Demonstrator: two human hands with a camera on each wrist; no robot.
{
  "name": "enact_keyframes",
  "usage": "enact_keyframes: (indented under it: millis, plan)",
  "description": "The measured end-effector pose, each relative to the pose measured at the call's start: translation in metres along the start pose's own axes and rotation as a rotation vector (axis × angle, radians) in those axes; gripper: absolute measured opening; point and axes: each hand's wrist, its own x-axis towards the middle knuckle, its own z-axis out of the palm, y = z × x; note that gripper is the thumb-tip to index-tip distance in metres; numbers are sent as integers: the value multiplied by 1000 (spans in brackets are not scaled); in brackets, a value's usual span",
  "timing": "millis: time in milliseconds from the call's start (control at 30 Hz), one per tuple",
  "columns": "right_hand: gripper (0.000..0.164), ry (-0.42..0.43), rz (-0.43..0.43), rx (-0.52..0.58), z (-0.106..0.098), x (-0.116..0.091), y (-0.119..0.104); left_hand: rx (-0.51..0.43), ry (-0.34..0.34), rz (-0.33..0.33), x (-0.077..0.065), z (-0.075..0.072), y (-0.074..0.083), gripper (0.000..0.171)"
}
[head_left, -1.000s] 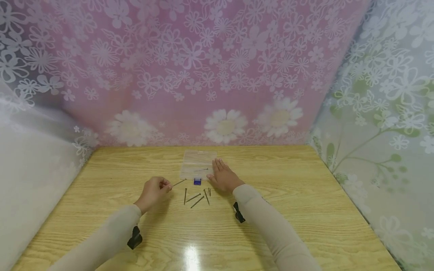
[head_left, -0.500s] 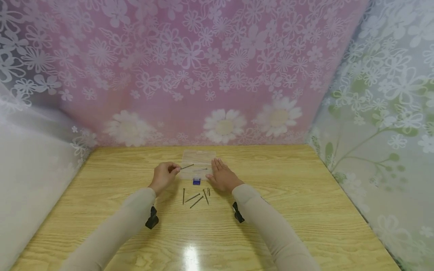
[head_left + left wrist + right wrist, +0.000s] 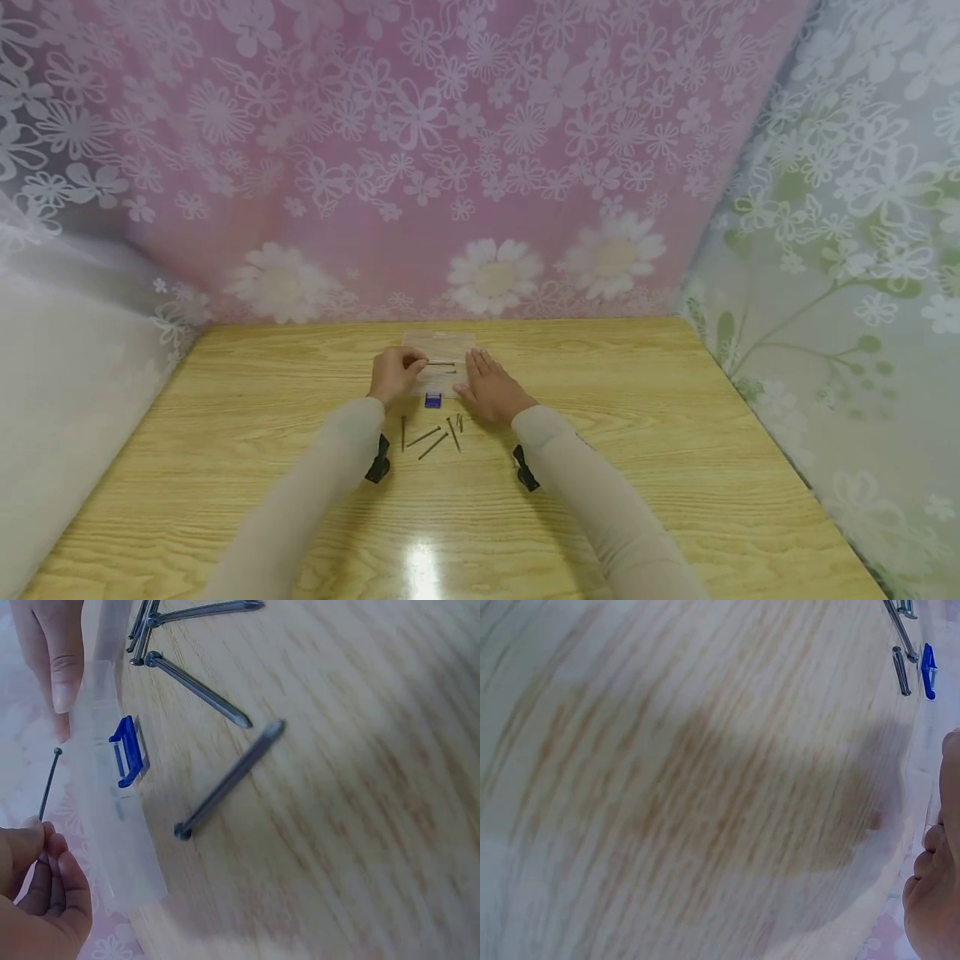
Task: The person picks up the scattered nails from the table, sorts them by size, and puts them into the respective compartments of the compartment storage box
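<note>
Nail, dark metal, held nearly level over the clear plastic box; its head points toward the right hand. Left hand: grip narrow, thumb and fingertips pinching the shank at the end away from the head. Right hand: grip holding nothing, fingers extended along the box's right side. Smaller nail inside the box, just on the near side of the held one. Blue latch at the box's front. Four long nails in front, at mixed angles on the wood-grained counter; short nails beside the rightmost. Pale sleeves on both arms. Pink floral sheeting behind the counter.
</note>
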Motion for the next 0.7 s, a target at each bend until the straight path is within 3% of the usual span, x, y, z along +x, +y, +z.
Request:
enact_keyframes:
  millis: [300, 700]
  plan:
    - [73, 10, -3, 1, -1, -1, -1, 68, -26, -22, 13, 11, -8, 11]
    - [72, 2, 2, 11, -3, -3, -3, 92, -44, -59, 13, 11, -6, 11]
